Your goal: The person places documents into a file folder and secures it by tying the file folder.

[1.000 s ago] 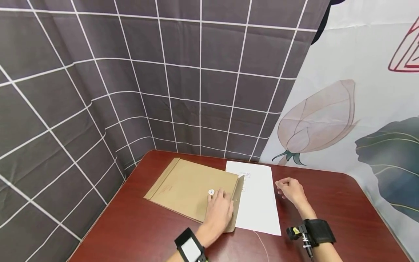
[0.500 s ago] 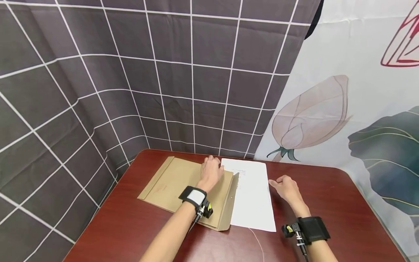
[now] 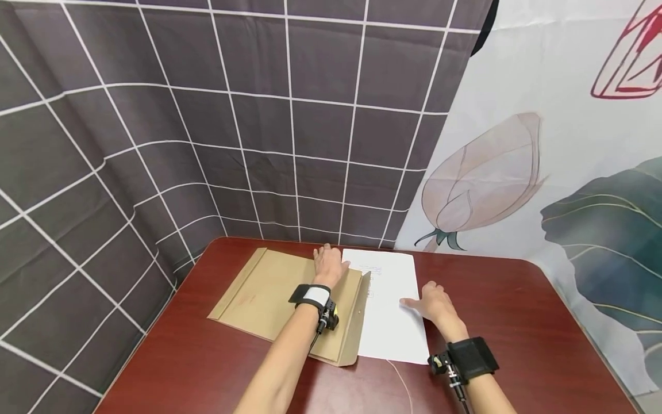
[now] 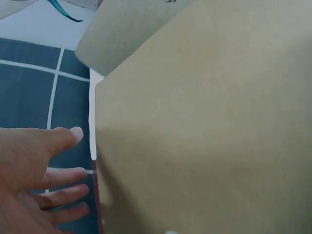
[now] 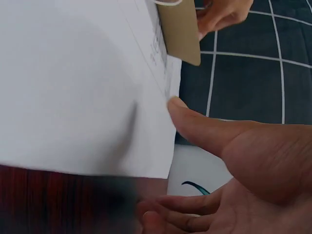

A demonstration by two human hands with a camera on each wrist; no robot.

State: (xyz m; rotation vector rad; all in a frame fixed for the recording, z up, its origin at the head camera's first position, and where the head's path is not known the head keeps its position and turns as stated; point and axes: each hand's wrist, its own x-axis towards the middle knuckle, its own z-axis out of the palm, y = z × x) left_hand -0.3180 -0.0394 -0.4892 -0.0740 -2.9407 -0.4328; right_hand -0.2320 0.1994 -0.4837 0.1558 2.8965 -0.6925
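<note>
A brown kraft document envelope (image 3: 258, 293) lies on the table, its flap (image 3: 355, 328) raised along the right side. White printed paper (image 3: 395, 328) lies by the flap, partly hidden behind it. My left hand (image 3: 328, 265) is over the envelope's far edge; in the left wrist view that hand (image 4: 29, 170) has extended fingers beside the envelope (image 4: 195, 112), holding nothing. At the paper's right edge is my right hand (image 3: 435, 305). Its thumb (image 5: 195, 124) reaches over the paper (image 5: 73, 87) in the right wrist view, other fingers apart from it; thumb contact is unclear.
The dark red table (image 3: 486, 299) meets a grey, white-lined curtain (image 3: 320, 132) at the back. A white cloth with a flower print (image 3: 481, 178) hangs at the right. A thin string (image 3: 400, 380) trails toward the table's front.
My left hand has gone from the envelope's button near the flap to its far edge. My right hand has moved left to the paper, and its fingers have spread.
</note>
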